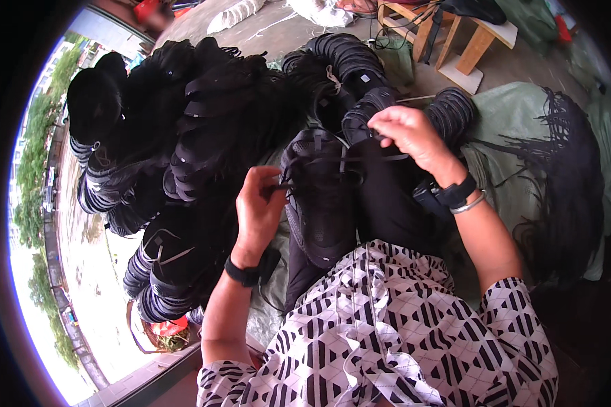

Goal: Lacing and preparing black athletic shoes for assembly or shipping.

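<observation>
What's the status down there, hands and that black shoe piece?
Left hand pinching a lace end at the black shoe upper on the lap. Right hand pulling the black lace taut. Stacked uppers crowd the left.

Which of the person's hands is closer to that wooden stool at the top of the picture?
The right hand. It is raised over the black shoe upper, just below the wooden stool. The left hand sits lower and further left.

Soft daylight is cast over the scene, strongest left of the black pile (183, 122), where the open ground (95, 271) is washed out almost to white. Detail within the pile is lost to darkness. Hard shadows are hardly seen. Straight lines are bent toward the rim, and the corners are swallowed by a black vignette. Focus is fairly sharp at centre.
</observation>
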Motion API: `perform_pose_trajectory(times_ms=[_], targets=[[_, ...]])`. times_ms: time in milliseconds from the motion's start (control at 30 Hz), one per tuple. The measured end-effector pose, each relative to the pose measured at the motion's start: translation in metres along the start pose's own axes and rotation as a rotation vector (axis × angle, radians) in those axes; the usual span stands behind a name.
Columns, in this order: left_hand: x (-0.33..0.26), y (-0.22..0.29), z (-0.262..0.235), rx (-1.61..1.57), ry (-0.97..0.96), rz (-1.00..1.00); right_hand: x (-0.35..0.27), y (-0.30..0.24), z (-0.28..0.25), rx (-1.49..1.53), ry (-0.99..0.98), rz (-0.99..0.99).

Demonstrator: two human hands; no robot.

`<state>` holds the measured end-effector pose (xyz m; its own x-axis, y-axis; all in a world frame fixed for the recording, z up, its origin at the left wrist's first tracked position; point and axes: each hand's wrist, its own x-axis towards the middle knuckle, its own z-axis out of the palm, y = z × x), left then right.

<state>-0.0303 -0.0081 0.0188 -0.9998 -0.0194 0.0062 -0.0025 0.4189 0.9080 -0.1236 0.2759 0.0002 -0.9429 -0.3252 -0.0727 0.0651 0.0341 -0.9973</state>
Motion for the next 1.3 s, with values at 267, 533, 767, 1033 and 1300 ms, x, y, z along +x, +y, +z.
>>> perform_pose_trajectory(times_ms=[267, 533, 767, 1033, 1300], targets=[[-0.02, -0.008, -0.036, -0.425, 0.033, -0.176, 0.002, -0.006, 0.015, -0.019, -0.25, 0.225], [0.016, -0.004, -0.079, -0.7, 0.268, -0.008, -0.007, -0.002, -0.019, 0.221, 0.024, 0.013], [0.032, -0.01, -0.085, -1.046, 0.272, -0.097, -0.02, 0.021, -0.048, 0.037, 0.23, -0.086], [0.03, -0.015, -0.087, -1.096, 0.388, -0.196, -0.022, 0.018, -0.03, -0.072, 0.065, -0.058], [0.039, -0.004, -0.111, -0.939, 0.707, 0.005, -0.019, 0.01, 0.031, -0.203, -0.085, 0.006]])
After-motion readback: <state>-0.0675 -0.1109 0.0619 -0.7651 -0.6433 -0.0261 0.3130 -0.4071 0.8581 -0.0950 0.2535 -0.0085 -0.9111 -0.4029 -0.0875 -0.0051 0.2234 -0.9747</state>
